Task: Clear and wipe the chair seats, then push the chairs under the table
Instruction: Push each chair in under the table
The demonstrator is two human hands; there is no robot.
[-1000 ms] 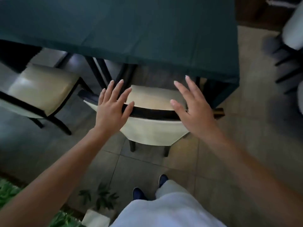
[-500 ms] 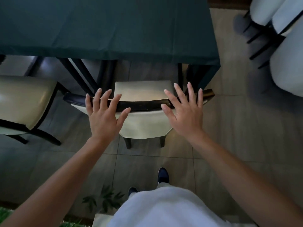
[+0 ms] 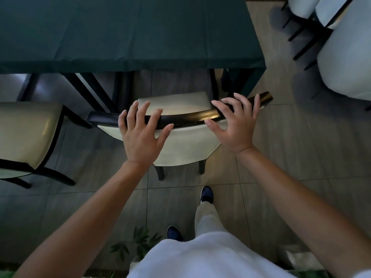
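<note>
A cream-cushioned chair [image 3: 186, 146] with a black curved top rail [image 3: 186, 119] stands right in front of me, its bare seat [image 3: 176, 104] partly under the table [image 3: 120, 31], which is covered in a dark green cloth. My left hand [image 3: 140, 135] lies over the rail's left part with fingers spread. My right hand [image 3: 234, 125] rests on the rail's right part, fingers spread and curling over it. Neither hand holds a loose object. A second cream chair [image 3: 26, 135] stands at the left, pulled out from the table.
Black table legs [image 3: 96, 89] stand under the cloth ahead of the chair. White-cushioned chairs [image 3: 341, 57] with black legs fill the upper right. A small potted plant [image 3: 138, 243] sits on the tiled floor near my feet [image 3: 206, 194].
Both hands have come down from hovering above the backrest onto its top rail. The view has shifted left and forward, so the chair sits closer under the table edge.
</note>
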